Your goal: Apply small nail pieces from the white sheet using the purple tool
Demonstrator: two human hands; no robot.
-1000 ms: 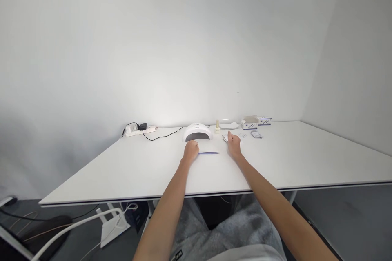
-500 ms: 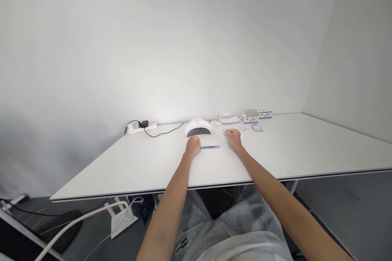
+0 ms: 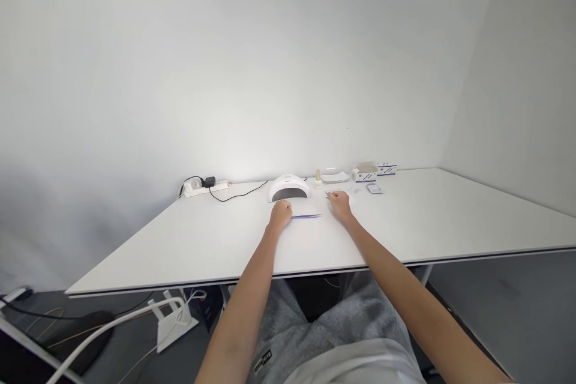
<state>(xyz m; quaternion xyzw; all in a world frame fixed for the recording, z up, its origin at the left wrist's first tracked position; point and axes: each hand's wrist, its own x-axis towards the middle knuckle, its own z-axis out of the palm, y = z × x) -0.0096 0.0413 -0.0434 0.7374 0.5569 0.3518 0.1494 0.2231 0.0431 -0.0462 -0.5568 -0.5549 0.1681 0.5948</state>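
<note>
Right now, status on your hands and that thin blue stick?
Left hand fisted on table, at end of blue stick. Right hand curled, grip unclear. White lamp just behind.

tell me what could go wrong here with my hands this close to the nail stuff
The closed left hand sits beside the thin blue stick; a nudge might send it sliding. The right hand is near the small upright bottle, which could tip if bumped. The cable of the nail lamp trails loose behind and might snag.
</note>
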